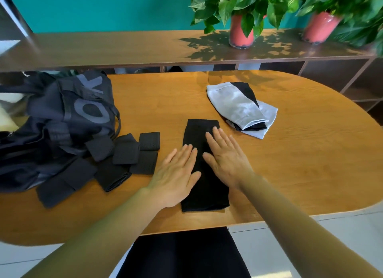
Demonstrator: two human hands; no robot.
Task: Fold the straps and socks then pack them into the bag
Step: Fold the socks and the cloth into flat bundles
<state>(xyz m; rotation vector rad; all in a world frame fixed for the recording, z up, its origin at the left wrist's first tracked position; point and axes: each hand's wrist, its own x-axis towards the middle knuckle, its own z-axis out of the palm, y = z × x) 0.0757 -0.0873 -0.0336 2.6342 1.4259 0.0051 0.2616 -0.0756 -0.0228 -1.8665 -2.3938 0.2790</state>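
Note:
A black sock [200, 130] lies flat and lengthwise on the wooden table [300, 153] in front of me. My left hand [178, 174] rests palm down on its left edge with straight fingers. My right hand [226, 155] presses flat on its right half. To the left lie several black perforated straps [126, 153], partly overlapping, beside a dark navy bag [62, 120]. A pile of white and black socks [240, 105] sits at the back right of the table.
Behind the table runs a brown shelf unit [124, 48] with two potted plants in pink pots [241, 32] against a teal wall. The table's rounded right end and front edge are close to my arms.

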